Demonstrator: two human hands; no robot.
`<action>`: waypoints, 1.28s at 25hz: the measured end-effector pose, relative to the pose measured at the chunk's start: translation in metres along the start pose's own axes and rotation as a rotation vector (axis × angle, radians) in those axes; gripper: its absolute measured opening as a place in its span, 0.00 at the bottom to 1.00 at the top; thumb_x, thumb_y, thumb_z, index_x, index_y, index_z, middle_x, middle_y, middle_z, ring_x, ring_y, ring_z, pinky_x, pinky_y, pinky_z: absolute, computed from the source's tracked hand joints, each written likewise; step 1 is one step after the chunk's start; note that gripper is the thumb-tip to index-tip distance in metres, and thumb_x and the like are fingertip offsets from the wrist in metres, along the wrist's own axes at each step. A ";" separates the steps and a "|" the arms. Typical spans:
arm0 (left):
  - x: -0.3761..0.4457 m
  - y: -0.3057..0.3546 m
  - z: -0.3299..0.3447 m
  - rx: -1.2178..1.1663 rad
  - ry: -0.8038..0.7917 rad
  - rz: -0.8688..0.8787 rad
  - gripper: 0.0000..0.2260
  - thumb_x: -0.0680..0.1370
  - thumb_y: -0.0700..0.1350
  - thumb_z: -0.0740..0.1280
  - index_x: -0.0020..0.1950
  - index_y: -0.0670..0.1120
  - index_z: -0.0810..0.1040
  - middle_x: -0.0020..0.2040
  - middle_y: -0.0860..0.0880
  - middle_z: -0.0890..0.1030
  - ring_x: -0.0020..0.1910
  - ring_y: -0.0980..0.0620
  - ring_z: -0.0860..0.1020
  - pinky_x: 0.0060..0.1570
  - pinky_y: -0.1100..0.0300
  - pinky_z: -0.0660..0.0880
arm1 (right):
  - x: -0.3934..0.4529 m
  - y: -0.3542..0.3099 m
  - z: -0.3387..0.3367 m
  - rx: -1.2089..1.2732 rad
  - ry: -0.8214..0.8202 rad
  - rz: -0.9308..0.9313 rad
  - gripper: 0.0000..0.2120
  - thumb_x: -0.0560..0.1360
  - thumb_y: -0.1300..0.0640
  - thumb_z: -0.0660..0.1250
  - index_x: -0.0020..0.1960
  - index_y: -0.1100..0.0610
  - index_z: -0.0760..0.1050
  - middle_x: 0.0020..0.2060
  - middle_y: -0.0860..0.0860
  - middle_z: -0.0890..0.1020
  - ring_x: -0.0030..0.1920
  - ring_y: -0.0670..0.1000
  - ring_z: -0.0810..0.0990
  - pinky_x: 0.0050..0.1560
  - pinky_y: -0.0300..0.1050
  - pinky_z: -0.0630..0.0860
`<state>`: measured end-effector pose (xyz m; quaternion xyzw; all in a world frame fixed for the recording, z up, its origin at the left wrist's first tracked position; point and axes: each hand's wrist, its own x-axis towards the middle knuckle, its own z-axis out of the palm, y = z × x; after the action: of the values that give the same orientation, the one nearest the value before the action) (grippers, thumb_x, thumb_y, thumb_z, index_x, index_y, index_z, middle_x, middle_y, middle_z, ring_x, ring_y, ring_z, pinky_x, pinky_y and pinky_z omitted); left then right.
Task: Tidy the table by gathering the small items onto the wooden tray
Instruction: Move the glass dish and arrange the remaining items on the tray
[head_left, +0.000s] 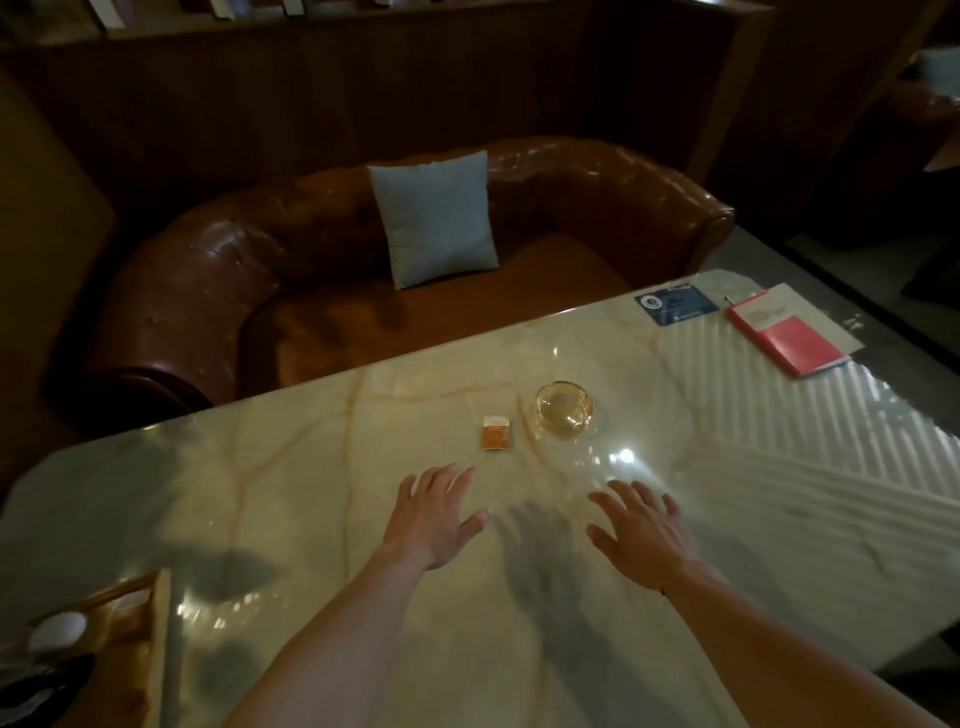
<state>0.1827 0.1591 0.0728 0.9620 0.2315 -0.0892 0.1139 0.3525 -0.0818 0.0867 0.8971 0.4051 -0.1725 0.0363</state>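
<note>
A small orange and white box (495, 432) lies on the marble table (311, 467), with a round amber glass ashtray (564, 409) just to its right. My left hand (435, 514) hovers flat with fingers spread, a short way in front of the box. My right hand (641, 527) is also spread and empty, in front of the ashtray. The wooden tray (156, 639) shows at the bottom left corner, holding a white rounded item (57, 630) and something dark.
A red booklet (784, 332) on a pale sheet and a dark blue card (675, 304) lie at the table's far right. A brown leather sofa (218, 270) with a light blue cushion (436, 218) stands behind the table.
</note>
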 end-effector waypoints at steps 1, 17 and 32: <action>0.009 0.003 -0.001 0.004 -0.015 -0.008 0.31 0.77 0.67 0.49 0.76 0.55 0.56 0.77 0.52 0.60 0.75 0.50 0.57 0.72 0.46 0.52 | 0.011 0.006 -0.002 0.000 -0.017 -0.008 0.27 0.79 0.36 0.51 0.76 0.42 0.56 0.77 0.49 0.58 0.77 0.54 0.54 0.74 0.61 0.54; 0.180 0.019 -0.018 0.096 -0.302 -0.122 0.28 0.74 0.64 0.62 0.71 0.56 0.66 0.69 0.49 0.71 0.68 0.46 0.68 0.66 0.46 0.61 | 0.209 0.075 -0.046 -0.071 -0.143 -0.212 0.27 0.76 0.36 0.59 0.72 0.44 0.63 0.70 0.50 0.71 0.69 0.53 0.68 0.65 0.54 0.66; 0.223 0.012 0.026 0.066 -0.161 -0.076 0.24 0.74 0.52 0.69 0.69 0.53 0.70 0.62 0.50 0.72 0.64 0.47 0.70 0.63 0.51 0.65 | 0.266 0.060 -0.011 0.054 -0.116 -0.239 0.55 0.63 0.31 0.72 0.78 0.43 0.43 0.78 0.51 0.50 0.75 0.58 0.54 0.72 0.59 0.59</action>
<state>0.3806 0.2368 0.0001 0.9454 0.2552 -0.1780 0.0969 0.5626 0.0705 0.0020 0.8317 0.5015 -0.2379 0.0147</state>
